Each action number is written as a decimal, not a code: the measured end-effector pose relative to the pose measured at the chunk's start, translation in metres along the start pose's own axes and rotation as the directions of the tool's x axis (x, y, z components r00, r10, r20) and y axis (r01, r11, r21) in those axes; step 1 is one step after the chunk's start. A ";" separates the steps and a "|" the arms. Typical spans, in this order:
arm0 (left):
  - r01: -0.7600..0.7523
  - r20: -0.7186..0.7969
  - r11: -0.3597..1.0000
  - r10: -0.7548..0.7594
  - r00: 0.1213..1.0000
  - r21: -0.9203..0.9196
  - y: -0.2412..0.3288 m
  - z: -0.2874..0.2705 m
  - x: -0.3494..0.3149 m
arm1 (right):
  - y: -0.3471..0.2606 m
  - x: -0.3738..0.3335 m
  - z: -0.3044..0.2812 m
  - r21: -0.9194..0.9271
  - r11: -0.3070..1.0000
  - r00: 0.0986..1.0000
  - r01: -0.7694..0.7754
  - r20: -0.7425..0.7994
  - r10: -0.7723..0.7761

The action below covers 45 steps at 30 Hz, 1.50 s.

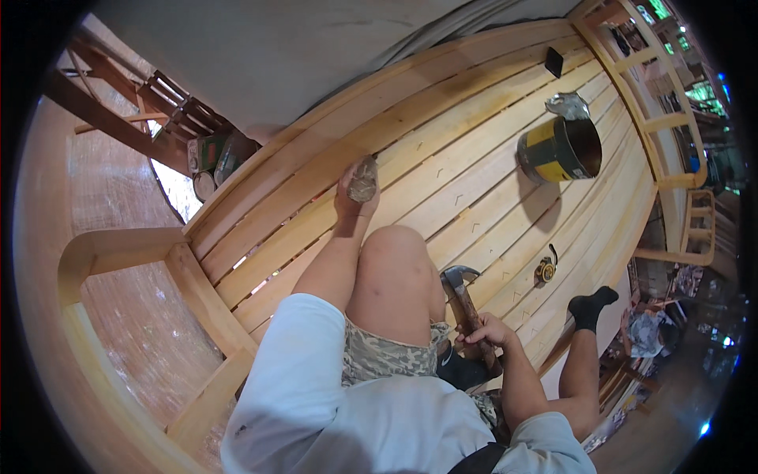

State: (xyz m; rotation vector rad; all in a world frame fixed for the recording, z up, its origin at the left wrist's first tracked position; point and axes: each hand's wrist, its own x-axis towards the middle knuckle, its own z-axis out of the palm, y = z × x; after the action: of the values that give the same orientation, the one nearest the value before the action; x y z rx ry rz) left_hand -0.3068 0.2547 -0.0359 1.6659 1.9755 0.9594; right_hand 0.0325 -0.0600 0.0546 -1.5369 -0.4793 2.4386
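I sit on a large slatted platform of pale wood (426, 189). My left hand (353, 197) reaches forward over the slats, closed round a short, rounded, mottled brown piece (363, 182) whose kind I cannot make out. A thin dark tip shows at its far end, close to the wood. In my right hand (491, 332), near my lap, is a claw hammer (464, 299). The fingers wrap its wooden handle, and the metal head points away from me beside my bent knee. Small V-shaped marks (459, 199) run across several slats.
A dark green and yellow bucket (545, 154) stands to the right, with crumpled silvery material at its rim. A tape measure (545, 271) and a flat black object (554, 62) lie on the slats. Wooden frame rails (213, 304) border the left; a grey covered bulk (316, 55) stands beyond.
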 end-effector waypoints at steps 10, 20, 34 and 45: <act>-0.317 -0.171 0.932 0.288 0.942 -0.175 0.030 -0.002 -0.005 | 0.002 -0.013 -0.013 -0.012 0.998 0.998 -0.057 -0.041 0.056; -0.134 0.027 0.976 0.141 0.990 -0.172 0.031 -0.011 -0.004 | -0.003 -0.008 -0.002 0.038 0.992 0.986 -0.121 -0.114 0.124; 0.091 0.126 0.871 -0.033 0.991 -0.484 0.018 -0.006 -0.003 | -0.014 -0.004 0.002 0.030 0.983 0.974 -0.183 -0.133 0.186; 0.050 0.161 0.863 0.037 0.986 -0.503 0.012 -0.004 -0.004 | -0.023 0.002 -0.011 0.030 0.958 0.959 -0.285 0.011 0.284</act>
State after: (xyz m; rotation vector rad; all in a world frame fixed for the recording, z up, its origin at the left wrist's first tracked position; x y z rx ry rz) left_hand -0.3003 0.2508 -0.0249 1.3825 1.4508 1.1721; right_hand 0.0415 -0.0360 0.0572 -1.6877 -0.2314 2.6474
